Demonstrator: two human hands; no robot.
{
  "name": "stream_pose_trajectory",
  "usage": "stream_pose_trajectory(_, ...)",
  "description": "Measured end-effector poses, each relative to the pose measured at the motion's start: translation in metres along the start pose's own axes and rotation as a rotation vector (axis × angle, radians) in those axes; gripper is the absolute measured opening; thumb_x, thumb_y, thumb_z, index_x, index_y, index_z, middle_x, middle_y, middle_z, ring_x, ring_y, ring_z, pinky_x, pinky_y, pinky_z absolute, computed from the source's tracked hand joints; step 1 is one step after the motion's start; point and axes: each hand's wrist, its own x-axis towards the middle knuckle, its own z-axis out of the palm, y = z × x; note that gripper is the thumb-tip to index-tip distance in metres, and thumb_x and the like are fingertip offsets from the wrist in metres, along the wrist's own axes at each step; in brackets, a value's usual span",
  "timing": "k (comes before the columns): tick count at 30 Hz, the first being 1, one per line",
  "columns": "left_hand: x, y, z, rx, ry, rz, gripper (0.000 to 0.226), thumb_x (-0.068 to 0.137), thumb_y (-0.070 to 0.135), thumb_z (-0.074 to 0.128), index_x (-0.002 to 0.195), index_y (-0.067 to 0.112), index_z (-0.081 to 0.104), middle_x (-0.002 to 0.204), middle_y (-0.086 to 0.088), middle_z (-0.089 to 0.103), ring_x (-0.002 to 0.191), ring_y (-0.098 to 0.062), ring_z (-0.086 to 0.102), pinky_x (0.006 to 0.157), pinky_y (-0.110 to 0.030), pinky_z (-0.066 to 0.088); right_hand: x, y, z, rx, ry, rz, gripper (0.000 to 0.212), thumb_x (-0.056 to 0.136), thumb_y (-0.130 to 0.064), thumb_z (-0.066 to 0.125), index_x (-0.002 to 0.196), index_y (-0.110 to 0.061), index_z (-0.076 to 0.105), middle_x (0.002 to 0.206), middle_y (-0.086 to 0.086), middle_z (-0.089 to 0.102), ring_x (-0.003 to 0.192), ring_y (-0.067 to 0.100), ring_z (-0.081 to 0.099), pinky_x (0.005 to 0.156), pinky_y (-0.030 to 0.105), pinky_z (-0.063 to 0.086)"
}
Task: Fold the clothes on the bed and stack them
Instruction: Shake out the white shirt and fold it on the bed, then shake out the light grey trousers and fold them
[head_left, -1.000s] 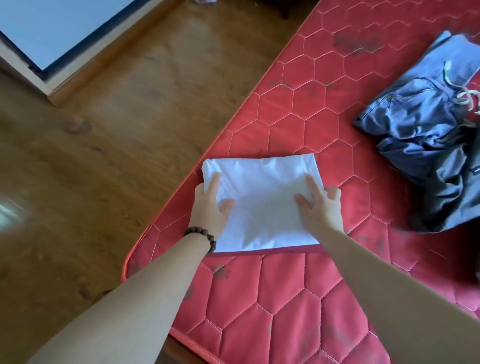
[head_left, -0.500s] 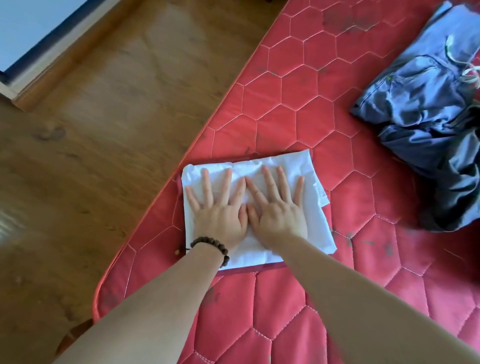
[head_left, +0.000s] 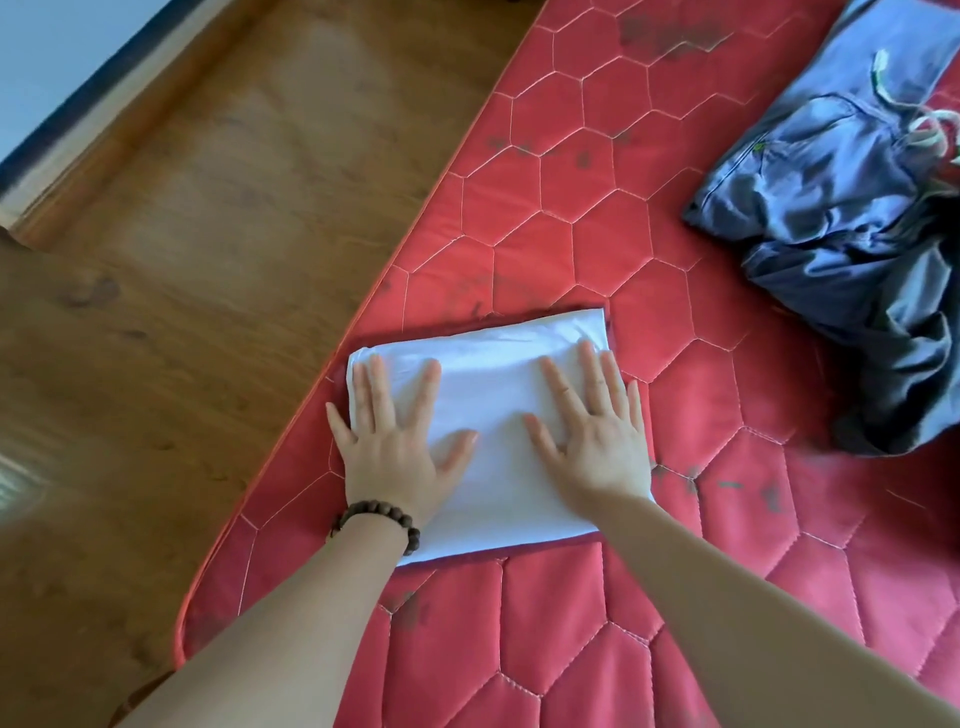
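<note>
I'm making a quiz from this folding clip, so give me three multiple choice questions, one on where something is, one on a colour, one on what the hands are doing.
1. Where does the white cloth lie on the mattress?
A. near the edge beside the floor
B. under the blue clothes
C. hanging off onto the floor

2. What colour is the mattress?
A. green
B. red
C. white

3. How are the left hand and right hand placed?
A. both flat on the white cloth, fingers spread
B. both lifting the blue clothes
C. one on the floor, one in the air

Answers:
1. A, the cloth sits by the mattress edge next to the wooden floor, apart from the blue clothes.
2. B, its quilted hexagon cover is red.
3. A, both palms rest open on the cloth, set apart.
</note>
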Motion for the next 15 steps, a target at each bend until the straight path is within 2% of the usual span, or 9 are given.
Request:
stream_pose_trajectory(7,0.002,-0.001,0.001,0.008,0.023,0.006,0.077,0.078,0.071,0.033,0.147,0.039,0.024,0.157,-0.014,0.014,0.146,-0.035,0.01,0.109,-0.064,0.016,0.002,0.001,0.002,0.079,-0.001,0.029,0.066,0.09,-0.065,0.023,0.15,-0.041,0.014,0.162,0.003,-0.004,0.148,0.018,-0.004,0.12,0.041,-0.001)
stream_pose_trajectory(11,0.004,-0.001,-0.006,-0.005,-0.082,-0.023,0.075,0.08,0.074,0.029,0.147,0.046,0.01,0.16,-0.01,-0.001,0.147,-0.028,-0.006,0.113,-0.061,0.004,0.007,0.0,-0.006,0.045,-0.099,0.016,0.068,0.089,-0.066,0.016,0.151,-0.041,0.004,0.161,0.003,-0.011,0.147,0.017,-0.009,0.12,0.041,-0.003)
stream_pose_trajectory(13,0.006,0.002,-0.017,0.024,-0.158,-0.048,0.072,0.084,0.071,0.032,0.147,0.047,0.006,0.159,-0.008,-0.005,0.147,-0.025,-0.01,0.112,-0.062,0.001,0.005,0.007,-0.017,0.04,-0.172,-0.016,0.065,0.094,-0.061,0.02,0.151,-0.038,0.001,0.161,0.001,-0.013,0.147,0.015,-0.011,0.12,0.039,-0.004)
stream_pose_trajectory(15,0.005,0.012,-0.034,0.062,-0.155,-0.064,0.068,0.088,0.06,0.04,0.148,0.037,0.016,0.159,-0.009,0.004,0.147,-0.025,-0.002,0.112,-0.062,0.005,-0.007,0.017,-0.037,0.078,-0.171,-0.029,0.06,0.1,-0.049,0.026,0.153,-0.031,0.007,0.162,0.002,-0.004,0.148,0.016,-0.005,0.12,0.036,-0.001)
